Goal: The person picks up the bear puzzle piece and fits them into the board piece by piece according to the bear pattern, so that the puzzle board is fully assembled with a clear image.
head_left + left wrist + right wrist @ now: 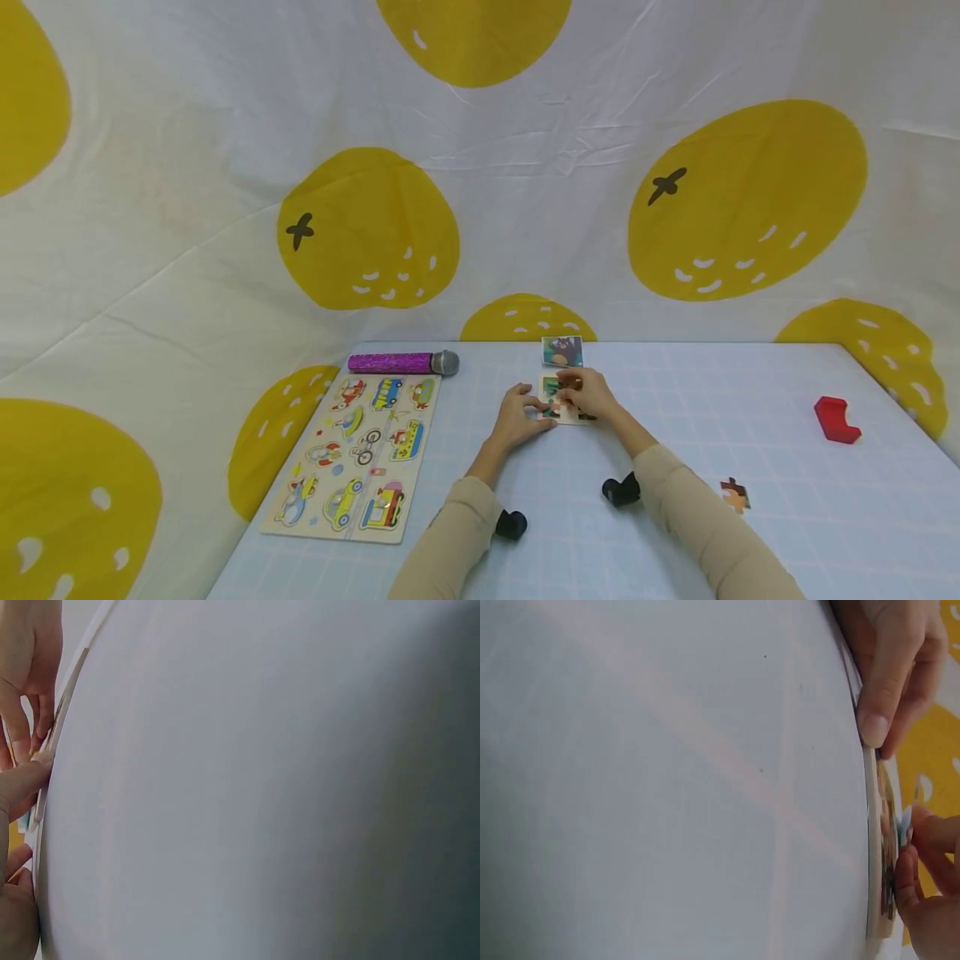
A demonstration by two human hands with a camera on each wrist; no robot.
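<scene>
A small jigsaw puzzle board [549, 387] with a pale frame lies on the table, partly covered by both hands. My left hand [519, 418] holds its near left corner, thumb along the near edge and fingers bent at the left side. Over the board, my right hand [592, 395] pinches a small thin puzzle piece [907, 834], mostly hidden by the fingertips. In the left wrist view, the left thumb [30, 776] touches the board's edge. Just behind the board lies a picture card [562, 352]. One loose jigsaw piece [735, 495] lies right of the right forearm.
At the left lies a wooden vehicle puzzle [352, 454], with a purple microphone [397, 363] along its far edge. A red block with a curved notch [836, 419] sits at the right. Fruit-patterned cloth [525, 208] hangs behind the light blue table [555, 550].
</scene>
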